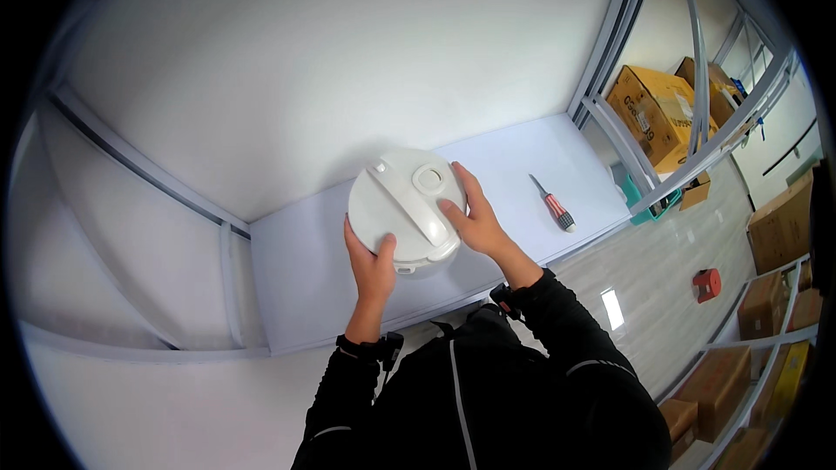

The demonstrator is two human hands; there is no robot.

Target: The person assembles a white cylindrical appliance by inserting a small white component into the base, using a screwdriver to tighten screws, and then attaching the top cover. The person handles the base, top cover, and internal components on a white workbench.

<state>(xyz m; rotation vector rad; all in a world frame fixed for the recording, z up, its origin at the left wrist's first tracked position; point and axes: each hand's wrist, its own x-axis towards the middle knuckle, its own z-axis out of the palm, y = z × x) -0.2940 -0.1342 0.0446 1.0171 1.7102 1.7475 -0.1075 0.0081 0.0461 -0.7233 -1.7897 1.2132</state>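
A round white rice cooker (387, 200), seen from above, is between my two hands over the white table. A raised bar runs slantwise across its lid, and an oval vent cap (428, 178) sits beside the bar. My left hand (371, 268) grips the near left rim, thumb on top of the lid. On the right side my right hand (477, 222) holds the edge, its thumb lying on the lid near the bar. The cooker's underside is hidden, so I cannot tell whether it rests on the table. A screwdriver (555, 206) with a red and black handle lies to the right.
The white table (305, 296) stands against a pale wall (348, 61), within a grey metal frame (601, 43). At right are yellow-brown cartons (657, 117) and a teal basket (649, 212). A red stool (707, 285) stands on the floor near shelves with brown boxes (718, 392).
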